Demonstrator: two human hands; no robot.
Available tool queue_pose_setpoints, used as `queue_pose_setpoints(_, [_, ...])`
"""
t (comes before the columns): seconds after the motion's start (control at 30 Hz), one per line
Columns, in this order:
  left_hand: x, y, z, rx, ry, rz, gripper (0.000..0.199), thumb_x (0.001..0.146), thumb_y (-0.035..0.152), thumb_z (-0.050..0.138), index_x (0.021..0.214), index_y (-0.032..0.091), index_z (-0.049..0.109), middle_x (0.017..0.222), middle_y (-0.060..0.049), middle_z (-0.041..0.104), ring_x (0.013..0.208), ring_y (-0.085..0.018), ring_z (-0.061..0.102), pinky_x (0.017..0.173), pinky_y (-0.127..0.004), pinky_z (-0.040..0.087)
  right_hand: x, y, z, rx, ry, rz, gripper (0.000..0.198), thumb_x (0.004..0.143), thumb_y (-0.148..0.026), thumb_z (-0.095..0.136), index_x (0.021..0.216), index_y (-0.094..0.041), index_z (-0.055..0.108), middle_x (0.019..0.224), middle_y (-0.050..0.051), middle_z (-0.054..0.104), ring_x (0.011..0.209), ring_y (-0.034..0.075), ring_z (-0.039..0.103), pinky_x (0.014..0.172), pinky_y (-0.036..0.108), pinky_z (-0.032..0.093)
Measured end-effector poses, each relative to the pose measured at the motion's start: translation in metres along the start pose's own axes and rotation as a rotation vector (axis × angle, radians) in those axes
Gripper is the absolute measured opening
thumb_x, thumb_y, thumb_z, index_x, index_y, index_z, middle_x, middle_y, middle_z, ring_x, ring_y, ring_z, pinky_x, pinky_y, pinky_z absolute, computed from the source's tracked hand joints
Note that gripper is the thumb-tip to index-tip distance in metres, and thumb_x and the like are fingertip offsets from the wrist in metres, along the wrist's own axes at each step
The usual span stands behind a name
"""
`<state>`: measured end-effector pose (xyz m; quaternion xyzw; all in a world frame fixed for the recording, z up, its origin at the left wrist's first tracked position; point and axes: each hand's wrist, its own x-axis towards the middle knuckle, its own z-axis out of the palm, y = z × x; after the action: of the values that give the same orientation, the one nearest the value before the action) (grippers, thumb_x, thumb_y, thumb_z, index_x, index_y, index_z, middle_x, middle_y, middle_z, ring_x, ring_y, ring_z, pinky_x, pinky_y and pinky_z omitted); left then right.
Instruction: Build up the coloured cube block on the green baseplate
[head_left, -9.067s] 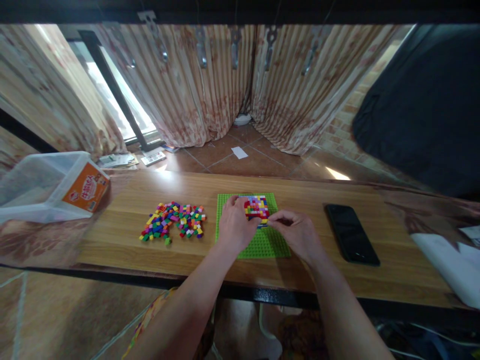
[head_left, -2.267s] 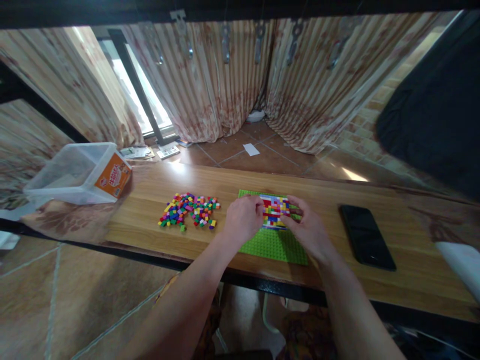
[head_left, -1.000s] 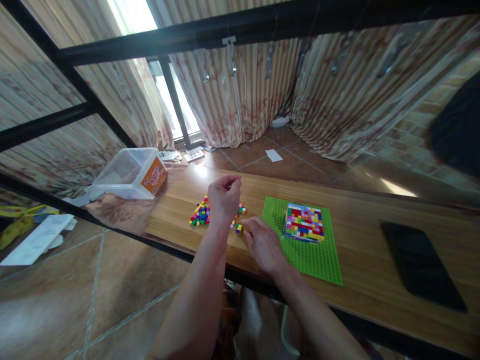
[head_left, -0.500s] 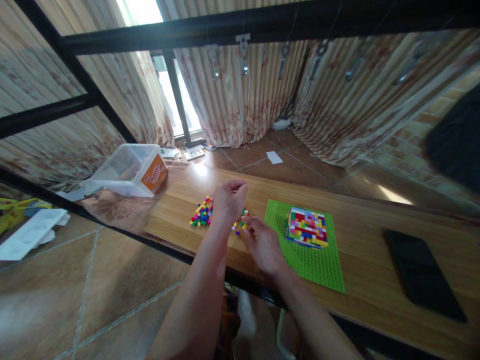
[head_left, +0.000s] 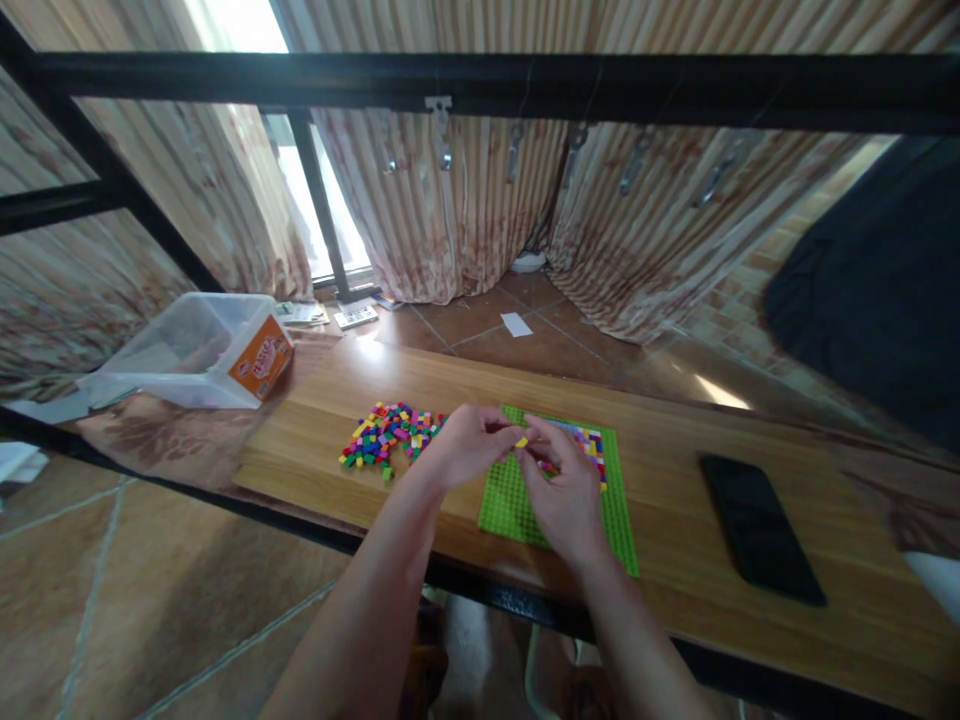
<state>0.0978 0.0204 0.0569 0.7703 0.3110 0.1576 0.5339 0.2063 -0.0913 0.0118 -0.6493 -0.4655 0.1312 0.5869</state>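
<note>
My left hand and my right hand meet above the left part of a green baseplate. A small yellow toy brick sits between their fingertips, and both hands pinch it. Behind my right hand is a block of many-coloured bricks built on the baseplate, mostly hidden by that hand. Left of my left hand lies a loose pile of small coloured bricks on the wooden tabletop.
A black phone lies on the tabletop at the right. A clear plastic box with an orange label stands at the left. A dark bar with hanging clips crosses above. Curtains hang behind.
Both hands have moved right from the loose pile to over the baseplate and come together at the yellow brick. The view has turned somewhat to the right.
</note>
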Motion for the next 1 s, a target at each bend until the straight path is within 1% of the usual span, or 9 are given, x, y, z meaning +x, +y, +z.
queue_pose_setpoints(0.13, [0.0, 0.003, 0.003, -0.095, 0.012, -0.016, 0.029, 0.079, 0.039, 0.061, 0.065, 0.014, 0.067, 0.054, 0.003, 0.052, 0.052, -0.009, 0.041, 0.052, -0.023, 0.031, 0.003, -0.001, -0.005, 0.106, 0.004, 0.063, 0.03, 0.087, -0.031, 0.066, 0.116, -0.025, 0.067, 0.101, 0.005, 0.072, 0.089, 0.019, 0.07, 0.082, 0.038, 0.058])
queue_pose_setpoints(0.27, [-0.002, 0.009, 0.005, -0.291, 0.007, -0.045, 0.023, 0.074, 0.037, 0.067, 0.068, 0.015, 0.069, 0.055, 0.003, 0.055, 0.052, -0.008, 0.044, 0.052, -0.022, 0.033, 0.007, -0.003, -0.01, 0.212, 0.019, 0.114, 0.023, 0.083, -0.035, 0.072, 0.103, -0.024, 0.071, 0.092, 0.003, 0.074, 0.084, 0.018, 0.069, 0.08, 0.036, 0.057])
queue_pose_setpoints(0.37, [-0.004, 0.013, 0.008, -0.379, 0.0, -0.072, 0.021, 0.072, 0.035, 0.069, 0.068, 0.014, 0.069, 0.054, 0.003, 0.056, 0.051, -0.008, 0.045, 0.052, -0.022, 0.033, 0.009, -0.004, -0.013, 0.257, 0.011, 0.143, 0.02, 0.08, -0.036, 0.075, 0.095, -0.023, 0.073, 0.087, 0.002, 0.074, 0.079, 0.017, 0.068, 0.078, 0.036, 0.057])
queue_pose_setpoints(0.5, [-0.004, 0.014, 0.011, -0.412, -0.021, -0.076, 0.019, 0.072, 0.032, 0.069, 0.065, 0.014, 0.068, 0.053, 0.003, 0.056, 0.051, -0.007, 0.045, 0.052, -0.022, 0.033, 0.01, -0.005, -0.016, 0.311, -0.022, 0.191, 0.024, 0.077, -0.039, 0.077, 0.095, -0.023, 0.074, 0.084, 0.002, 0.074, 0.075, 0.017, 0.068, 0.073, 0.034, 0.057])
queue_pose_setpoints(0.57, [-0.003, 0.014, 0.013, -0.428, -0.025, -0.068, 0.019, 0.072, 0.031, 0.069, 0.064, 0.014, 0.067, 0.053, 0.003, 0.055, 0.051, -0.007, 0.045, 0.052, -0.022, 0.033, 0.01, -0.004, -0.018, 0.335, -0.024, 0.203, 0.025, 0.076, -0.037, 0.077, 0.097, -0.024, 0.074, 0.082, 0.001, 0.074, 0.073, 0.016, 0.067, 0.07, 0.032, 0.055])
queue_pose_setpoints(0.7, [-0.003, 0.014, 0.014, -0.463, -0.037, -0.057, 0.019, 0.072, 0.029, 0.069, 0.062, 0.013, 0.066, 0.051, 0.003, 0.053, 0.049, -0.006, 0.043, 0.051, -0.021, 0.032, 0.009, -0.003, -0.02, 0.358, -0.019, 0.196, 0.024, 0.076, -0.033, 0.078, 0.099, -0.026, 0.076, 0.078, -0.001, 0.071, 0.068, 0.014, 0.064, 0.067, 0.03, 0.053])
queue_pose_setpoints(0.8, [-0.003, 0.016, 0.013, -0.545, -0.04, -0.08, 0.02, 0.072, 0.03, 0.071, 0.064, 0.013, 0.066, 0.053, 0.003, 0.054, 0.05, -0.006, 0.044, 0.051, -0.021, 0.033, 0.009, -0.003, -0.022, 0.384, -0.017, 0.185, 0.024, 0.076, -0.033, 0.078, 0.099, -0.027, 0.077, 0.078, -0.001, 0.072, 0.068, 0.014, 0.064, 0.068, 0.03, 0.054])
queue_pose_setpoints(0.87, [-0.002, 0.017, 0.011, -0.581, -0.01, -0.095, 0.019, 0.072, 0.03, 0.072, 0.066, 0.013, 0.066, 0.055, 0.003, 0.055, 0.05, -0.006, 0.046, 0.052, -0.021, 0.035, 0.009, -0.003, -0.025, 0.372, -0.023, 0.182, 0.024, 0.077, -0.034, 0.077, 0.1, -0.026, 0.077, 0.08, 0.0, 0.073, 0.069, 0.014, 0.066, 0.069, 0.031, 0.055])
queue_pose_setpoints(1.0, [-0.001, 0.017, 0.009, -0.52, 0.147, -0.095, 0.021, 0.077, 0.027, 0.067, 0.061, 0.014, 0.061, 0.053, 0.003, 0.055, 0.049, -0.006, 0.046, 0.052, -0.021, 0.035, 0.011, -0.006, -0.037, 0.272, -0.028, 0.194, 0.023, 0.08, -0.038, 0.075, 0.098, -0.025, 0.078, 0.081, 0.002, 0.075, 0.07, 0.016, 0.069, 0.066, 0.031, 0.058])
